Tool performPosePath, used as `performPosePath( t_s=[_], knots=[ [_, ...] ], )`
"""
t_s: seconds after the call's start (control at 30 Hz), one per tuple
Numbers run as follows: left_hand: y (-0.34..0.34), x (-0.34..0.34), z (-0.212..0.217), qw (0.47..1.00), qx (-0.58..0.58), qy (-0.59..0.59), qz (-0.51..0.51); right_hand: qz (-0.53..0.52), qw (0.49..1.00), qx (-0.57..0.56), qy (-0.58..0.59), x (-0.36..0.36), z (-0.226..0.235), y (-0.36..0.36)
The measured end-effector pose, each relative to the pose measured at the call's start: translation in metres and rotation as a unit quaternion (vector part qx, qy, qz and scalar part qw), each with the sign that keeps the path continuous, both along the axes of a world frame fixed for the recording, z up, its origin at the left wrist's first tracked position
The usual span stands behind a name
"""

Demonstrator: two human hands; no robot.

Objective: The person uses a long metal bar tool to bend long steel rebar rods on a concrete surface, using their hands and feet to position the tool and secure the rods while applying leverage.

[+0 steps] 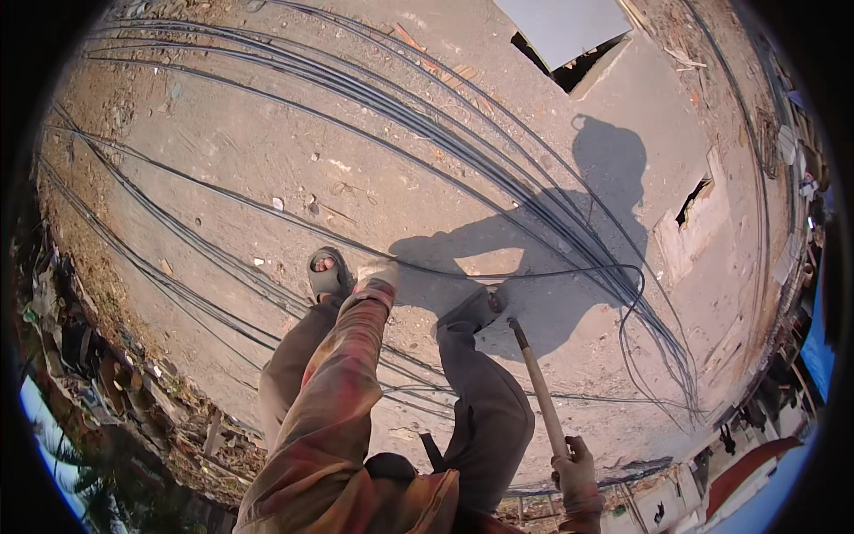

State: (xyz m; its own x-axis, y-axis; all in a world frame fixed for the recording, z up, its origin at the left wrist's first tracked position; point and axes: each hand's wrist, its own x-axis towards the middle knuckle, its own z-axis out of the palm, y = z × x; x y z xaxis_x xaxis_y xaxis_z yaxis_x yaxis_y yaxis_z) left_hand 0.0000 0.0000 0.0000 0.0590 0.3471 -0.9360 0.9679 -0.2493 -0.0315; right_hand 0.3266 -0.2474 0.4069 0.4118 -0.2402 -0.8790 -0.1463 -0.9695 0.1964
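My left hand [378, 271], pale and partly blurred below a red-and-orange patterned sleeve, reaches forward between my feet. It appears closed on a single black cable [476, 274], which bends there and runs off to both sides; the separate fingers do not show clearly. At the lower right, my right hand [576, 469] is wrapped around the light wooden handle of a long tool [538, 384]. This tool slants forward to a dark end close to my right foot; the kind of its head cannot be made out.
A thick bundle of black cables [414, 120] crosses the dusty ground from far left to right. More cables [191, 240] lie at left and behind my legs. A pale slab [569, 31] borders a dark hole at the far right; another broken opening [693, 203] lies nearer. Rubble lines the left edge.
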Motion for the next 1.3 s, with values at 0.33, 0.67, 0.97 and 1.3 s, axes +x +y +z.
performPosePath(
  t_s=[0.33, 0.67, 0.97, 1.3],
  knots=[
    [-0.020, -0.006, -0.067, 0.966, 0.037, -0.034, -0.254, 0.117, 0.993, 0.017, -0.011, 0.009, -0.005, 0.018],
    [-0.015, -0.023, -0.012, 0.966, -0.111, -0.032, -0.233, -0.003, 0.999, 0.034, -0.007, -0.003, 0.004, 0.026],
    [0.019, -0.055, -0.016, 0.989, -0.009, -0.067, -0.131, -0.025, 0.999, -0.023, 0.033, -0.013, -0.006, 0.000],
    [0.013, -0.061, -0.042, 0.987, -0.054, -0.108, -0.111, 0.004, 0.994, -0.074, 0.075, 0.006, -0.002, -0.020]
  ],
)
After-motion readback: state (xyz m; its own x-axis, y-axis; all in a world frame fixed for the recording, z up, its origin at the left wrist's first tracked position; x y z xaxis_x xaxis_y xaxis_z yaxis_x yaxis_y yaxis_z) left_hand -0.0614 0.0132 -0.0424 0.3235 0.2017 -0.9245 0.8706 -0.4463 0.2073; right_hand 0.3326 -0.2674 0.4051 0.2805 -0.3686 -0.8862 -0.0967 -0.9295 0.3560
